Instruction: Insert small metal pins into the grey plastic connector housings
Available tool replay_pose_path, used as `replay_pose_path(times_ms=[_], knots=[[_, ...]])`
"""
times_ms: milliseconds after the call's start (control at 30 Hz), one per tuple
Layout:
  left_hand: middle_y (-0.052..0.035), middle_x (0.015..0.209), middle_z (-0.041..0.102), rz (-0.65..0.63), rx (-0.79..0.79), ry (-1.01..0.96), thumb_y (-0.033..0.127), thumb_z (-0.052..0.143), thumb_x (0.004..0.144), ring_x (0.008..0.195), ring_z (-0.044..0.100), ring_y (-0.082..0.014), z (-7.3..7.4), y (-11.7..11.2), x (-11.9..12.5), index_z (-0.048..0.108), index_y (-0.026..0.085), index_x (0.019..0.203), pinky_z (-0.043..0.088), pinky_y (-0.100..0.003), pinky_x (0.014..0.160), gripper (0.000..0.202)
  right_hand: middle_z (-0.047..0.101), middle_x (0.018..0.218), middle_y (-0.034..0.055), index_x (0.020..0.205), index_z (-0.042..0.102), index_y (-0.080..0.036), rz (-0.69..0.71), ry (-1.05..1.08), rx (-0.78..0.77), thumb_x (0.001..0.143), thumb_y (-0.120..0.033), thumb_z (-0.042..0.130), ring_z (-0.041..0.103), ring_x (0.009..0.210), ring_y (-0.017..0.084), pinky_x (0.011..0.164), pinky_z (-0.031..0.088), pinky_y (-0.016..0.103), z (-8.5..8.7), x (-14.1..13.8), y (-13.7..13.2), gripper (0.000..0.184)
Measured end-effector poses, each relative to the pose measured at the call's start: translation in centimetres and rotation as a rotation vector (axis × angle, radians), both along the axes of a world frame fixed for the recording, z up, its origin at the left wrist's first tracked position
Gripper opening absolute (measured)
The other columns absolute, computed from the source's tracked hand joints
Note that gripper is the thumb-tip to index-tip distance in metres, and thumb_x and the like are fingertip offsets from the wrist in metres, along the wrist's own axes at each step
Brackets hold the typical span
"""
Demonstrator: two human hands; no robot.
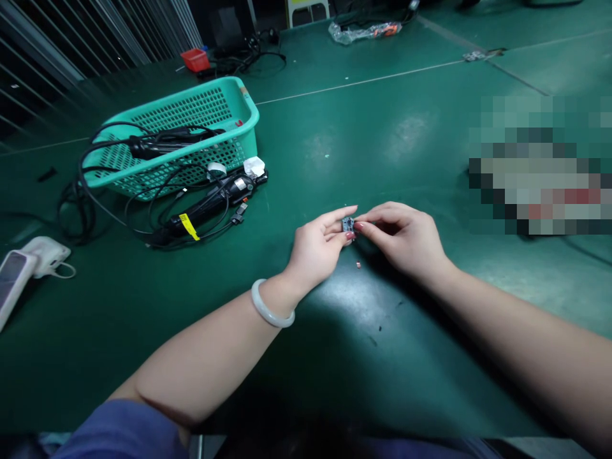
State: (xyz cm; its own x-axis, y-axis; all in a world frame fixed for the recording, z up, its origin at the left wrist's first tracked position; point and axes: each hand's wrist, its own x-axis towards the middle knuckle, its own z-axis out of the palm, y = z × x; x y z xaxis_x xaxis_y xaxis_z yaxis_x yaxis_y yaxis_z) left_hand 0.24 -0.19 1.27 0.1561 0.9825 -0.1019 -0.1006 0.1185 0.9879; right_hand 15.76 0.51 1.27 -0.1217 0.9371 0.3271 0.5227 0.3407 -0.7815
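Between the fingertips of both hands is a small circuit board [348,224], dark bluish with tiny parts on it. My left hand [318,245] grips it from the left, thumb below and fingers behind. From the right, my right hand [406,239] is closed in a pinch at the board's edge; whether it holds a separate tiny piece there cannot be made out. A small copper-coloured bit [358,264] lies on the green table [306,357] just below the hands. A pale bangle [272,309] rings my left wrist.
At the left stands a green plastic basket [239,143] with black cabled tools. Beside it lies a black handheld tool [205,207] with a yellow tag. A white device [48,255] is at far left, a red bin [196,60] farther back. A blurred-out object [540,185] sits at right.
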Motion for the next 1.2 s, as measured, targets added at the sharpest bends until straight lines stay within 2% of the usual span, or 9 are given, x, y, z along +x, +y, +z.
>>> replay_pose_path(times_ms=[200, 400, 567, 700, 800, 967, 1200], knots=[[-0.0037, 0.079, 0.071, 0.009, -0.004, 0.005, 0.004, 0.063, 0.071, 0.072, 0.067, -0.0115, 0.6, -0.1, -0.1, 0.067, 0.015, 0.095, 0.054, -0.032, 0.083, 0.027, 0.070, 0.085, 0.0043, 0.081, 0.071, -0.023, 0.042, 0.022, -0.063, 0.080, -0.034, 0.063, 0.063, 0.077, 0.018, 0.068, 0.049, 0.033, 0.4, 0.1, -0.1, 0.014], [-0.0018, 0.073, 0.069, 0.005, -0.034, -0.032, 0.005, 0.065, 0.069, 0.069, 0.066, -0.0103, 0.7, 0.0, -0.2, 0.065, 0.015, 0.089, 0.054, -0.030, 0.080, 0.023, 0.070, 0.082, 0.0044, 0.080, 0.072, -0.021, 0.055, 0.046, -0.080, 0.080, -0.034, 0.063, 0.063, 0.074, 0.017, 0.067, 0.049, 0.031, 0.4, 0.0, 0.0, 0.015], [-0.0039, 0.086, 0.070, 0.155, -0.123, -0.129, 0.008, 0.063, 0.074, 0.075, 0.069, -0.0105, 0.5, 0.8, -0.7, 0.060, 0.015, 0.096, 0.054, -0.025, 0.078, 0.023, 0.070, 0.083, 0.0043, 0.090, 0.072, -0.021, 0.027, -0.102, -0.044, 0.079, -0.034, 0.066, 0.060, 0.068, 0.016, 0.064, 0.048, 0.031, -0.1, 0.7, 0.6, 0.019], [-0.0045, 0.089, 0.070, 0.250, -0.150, -0.196, 0.012, 0.059, 0.080, 0.077, 0.069, -0.0105, 0.3, 1.4, -1.1, 0.057, 0.014, 0.094, 0.053, -0.027, 0.083, 0.014, 0.068, 0.092, 0.0047, 0.090, 0.072, -0.022, 0.130, -0.277, 0.015, 0.079, -0.029, 0.065, 0.062, 0.076, 0.017, 0.071, 0.051, 0.032, -0.7, 0.9, 0.6, 0.015], [-0.0033, 0.082, 0.069, 0.232, -0.167, -0.193, 0.009, 0.057, 0.081, 0.074, 0.069, -0.0105, 0.4, 1.4, -1.0, 0.056, 0.014, 0.091, 0.054, -0.028, 0.082, 0.011, 0.066, 0.095, 0.0058, 0.091, 0.072, -0.021, 0.199, -0.389, 0.065, 0.081, -0.025, 0.063, 0.063, 0.086, 0.019, 0.079, 0.051, 0.034, -1.0, 0.4, 0.6, 0.014], [-0.0022, 0.076, 0.068, 0.188, -0.205, -0.171, 0.006, 0.059, 0.079, 0.067, 0.068, -0.0097, 0.8, 1.0, -0.8, 0.057, 0.014, 0.091, 0.054, -0.028, 0.079, 0.015, 0.066, 0.097, 0.0065, 0.086, 0.072, -0.022, 0.232, -0.458, 0.096, 0.083, -0.023, 0.059, 0.063, 0.088, 0.020, 0.079, 0.052, 0.034, -1.0, 0.0, 0.5, 0.014], [-0.0047, 0.096, 0.069, 0.220, -0.160, -0.210, 0.014, 0.058, 0.083, 0.078, 0.068, -0.0098, 0.1, 1.1, -0.8, 0.062, 0.016, 0.101, 0.053, -0.028, 0.085, 0.019, 0.069, 0.093, 0.0050, 0.088, 0.072, -0.022, 0.304, -0.422, 0.005, 0.084, -0.024, 0.059, 0.065, 0.086, 0.019, 0.081, 0.052, 0.034, 0.2, 0.6, -0.7, 0.014]])
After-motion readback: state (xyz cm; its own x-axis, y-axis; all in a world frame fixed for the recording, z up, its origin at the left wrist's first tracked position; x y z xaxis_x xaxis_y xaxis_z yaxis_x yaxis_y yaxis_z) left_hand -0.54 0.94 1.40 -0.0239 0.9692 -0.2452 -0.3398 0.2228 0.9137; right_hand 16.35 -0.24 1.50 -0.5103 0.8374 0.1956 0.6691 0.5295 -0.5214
